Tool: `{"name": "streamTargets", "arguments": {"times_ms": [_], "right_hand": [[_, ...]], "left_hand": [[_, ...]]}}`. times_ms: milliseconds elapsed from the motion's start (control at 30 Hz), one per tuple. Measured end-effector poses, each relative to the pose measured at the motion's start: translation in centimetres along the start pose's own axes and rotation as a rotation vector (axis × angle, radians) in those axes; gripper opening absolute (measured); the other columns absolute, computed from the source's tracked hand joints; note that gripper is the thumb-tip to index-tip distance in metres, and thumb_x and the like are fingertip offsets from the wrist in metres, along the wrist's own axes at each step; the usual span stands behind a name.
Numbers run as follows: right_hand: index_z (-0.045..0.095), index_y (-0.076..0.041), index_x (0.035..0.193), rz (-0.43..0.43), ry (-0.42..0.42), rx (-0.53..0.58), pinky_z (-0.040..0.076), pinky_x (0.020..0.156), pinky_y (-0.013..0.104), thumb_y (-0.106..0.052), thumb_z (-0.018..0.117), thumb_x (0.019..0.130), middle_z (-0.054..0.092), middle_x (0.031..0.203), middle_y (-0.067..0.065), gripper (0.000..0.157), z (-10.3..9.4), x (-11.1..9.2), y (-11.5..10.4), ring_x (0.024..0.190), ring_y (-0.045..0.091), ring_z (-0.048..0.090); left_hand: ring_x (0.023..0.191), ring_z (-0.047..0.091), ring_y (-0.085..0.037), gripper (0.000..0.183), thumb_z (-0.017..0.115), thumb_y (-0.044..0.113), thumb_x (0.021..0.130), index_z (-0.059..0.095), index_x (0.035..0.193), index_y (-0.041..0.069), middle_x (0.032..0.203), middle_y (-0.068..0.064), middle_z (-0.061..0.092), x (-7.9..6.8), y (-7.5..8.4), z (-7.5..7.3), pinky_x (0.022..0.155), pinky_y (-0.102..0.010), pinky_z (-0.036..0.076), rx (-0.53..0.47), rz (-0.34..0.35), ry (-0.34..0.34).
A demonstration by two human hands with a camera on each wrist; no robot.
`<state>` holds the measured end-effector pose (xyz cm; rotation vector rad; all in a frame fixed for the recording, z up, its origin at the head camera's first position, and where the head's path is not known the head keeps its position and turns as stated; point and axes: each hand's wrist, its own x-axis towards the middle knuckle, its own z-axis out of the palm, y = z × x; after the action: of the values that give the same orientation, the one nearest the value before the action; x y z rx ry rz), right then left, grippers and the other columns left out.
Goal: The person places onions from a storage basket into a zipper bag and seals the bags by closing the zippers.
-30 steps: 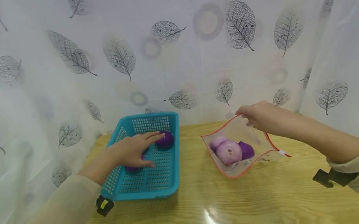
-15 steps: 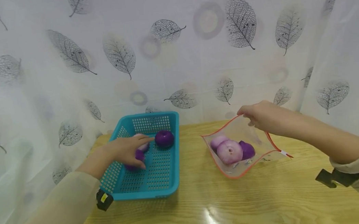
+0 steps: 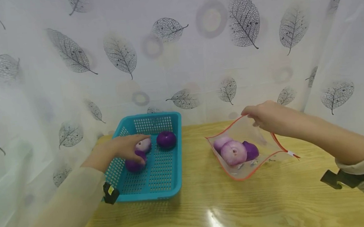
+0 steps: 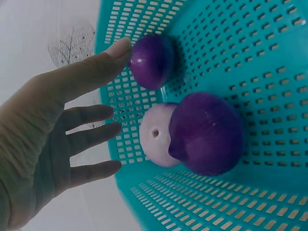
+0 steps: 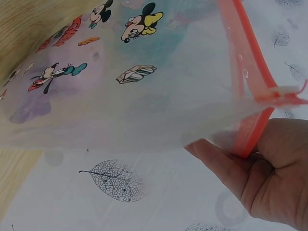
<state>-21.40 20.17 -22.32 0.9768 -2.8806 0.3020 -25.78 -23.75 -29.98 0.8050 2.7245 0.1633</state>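
My left hand (image 3: pixel 123 147) hovers over the left side of a blue plastic basket (image 3: pixel 180 162), fingers apart and holding nothing. Below it lie a purple onion (image 3: pixel 134 166) and a pale-ended onion (image 3: pixel 144 144); another purple onion (image 3: pixel 166 139) sits near the basket's back right. In the left wrist view, the spread fingers are clear of the pale onion (image 4: pixel 155 134). My right hand (image 3: pixel 271 117) pinches the upper edge of a clear zip bag (image 3: pixel 243 128) and holds its mouth wide. Inside rest several onions, among them a pale one (image 3: pixel 233 152).
Basket and bag stand apart on a wooden table (image 3: pixel 198 182). A white curtain (image 3: pixel 185 68) with leaf prints hangs behind the table's back edge. The bag's white slider (image 3: pixel 290 153) sits at its right corner.
My left hand has drawn back left from the purple onion at the basket's back right, which now shows fully. The right hand keeps its grip on the bag.
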Motion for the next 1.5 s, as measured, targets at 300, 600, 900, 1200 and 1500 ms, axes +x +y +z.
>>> {"name": "streamTargets", "arguments": {"times_ms": [300, 600, 900, 1200, 1500], "right_hand": [[0.061, 0.004, 0.110, 0.021, -0.014, 0.002, 0.056, 0.070, 0.042, 0.004, 0.064, 0.082, 0.070, 0.087, 0.014, 0.028, 0.0, 0.0, 0.1, 0.082, 0.032, 0.067], [0.062, 0.003, 0.109, 0.006, -0.002, 0.003, 0.056, 0.069, 0.041, 0.004, 0.064, 0.082, 0.070, 0.087, 0.013, 0.027, 0.0, 0.0, 0.1, 0.082, 0.031, 0.068], [0.063, 0.001, 0.109, -0.001, 0.009, -0.006, 0.055, 0.071, 0.041, 0.004, 0.063, 0.082, 0.071, 0.089, 0.013, 0.027, -0.1, -0.2, 0.1, 0.083, 0.029, 0.068], [0.064, -0.001, 0.109, 0.026, -0.016, -0.002, 0.055, 0.073, 0.043, 0.003, 0.063, 0.083, 0.071, 0.092, 0.013, 0.027, -0.3, -0.2, 0.1, 0.086, 0.030, 0.067], [0.065, -0.002, 0.109, 0.021, -0.014, -0.005, 0.055, 0.072, 0.044, 0.004, 0.063, 0.083, 0.071, 0.092, 0.014, 0.027, -0.3, -0.3, 0.3, 0.085, 0.030, 0.068]], "left_hand": [[0.126, 0.041, -0.047, 0.092, 0.077, 0.042, 0.074, 0.034, 0.143, -0.001, 0.137, -0.028, 0.045, 1.7, -1.6, 0.6, 0.104, -0.061, 0.031, -0.083, -0.049, -0.031], [0.119, 0.047, -0.047, 0.092, 0.075, 0.037, 0.076, 0.029, 0.143, -0.007, 0.129, -0.031, 0.050, 1.8, -3.0, 1.6, 0.099, -0.058, 0.039, -0.165, -0.120, -0.045], [0.117, 0.048, -0.048, 0.084, 0.075, 0.040, 0.076, 0.040, 0.136, -0.006, 0.125, -0.035, 0.051, 1.2, -3.8, 2.4, 0.097, -0.059, 0.041, -0.190, -0.147, -0.039], [0.124, 0.039, -0.052, 0.087, 0.075, 0.037, 0.078, 0.032, 0.140, -0.006, 0.136, -0.036, 0.040, 1.3, -4.7, 4.3, 0.098, -0.059, 0.040, -0.313, -0.184, 0.009], [0.112, 0.048, -0.052, 0.081, 0.079, 0.020, 0.074, 0.031, 0.132, -0.009, 0.132, -0.037, 0.037, 1.0, -4.9, 5.4, 0.069, -0.047, 0.057, -0.503, -0.275, 0.016]]}}
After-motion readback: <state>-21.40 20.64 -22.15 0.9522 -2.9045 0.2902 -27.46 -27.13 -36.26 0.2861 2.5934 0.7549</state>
